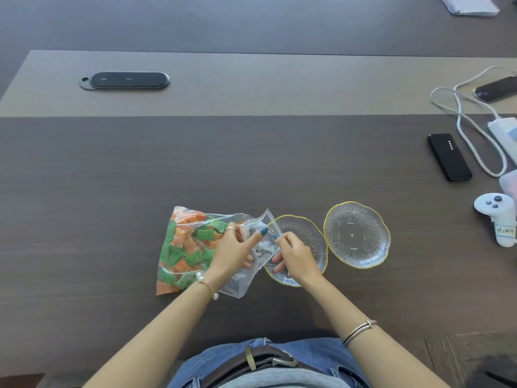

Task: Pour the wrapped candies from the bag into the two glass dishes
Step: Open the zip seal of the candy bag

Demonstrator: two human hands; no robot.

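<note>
A clear plastic bag [181,247] full of green and orange wrapped candies lies flat on the dark table, its mouth turned right. My left hand [235,250] pinches one side of the bag's mouth. My right hand [293,256] pinches the other side, over the near glass dish [305,228]. That dish has a gold rim and is partly covered by the bag's mouth and my right hand. A second gold-rimmed glass dish [356,235] sits empty just to its right, touching it or nearly so.
A white game controller [500,219] lies at the right edge. Behind it are a black power bank [449,161], a white charger with cable [475,135] and a phone [495,89]. A black oval panel [126,80] is set in the far left of the table.
</note>
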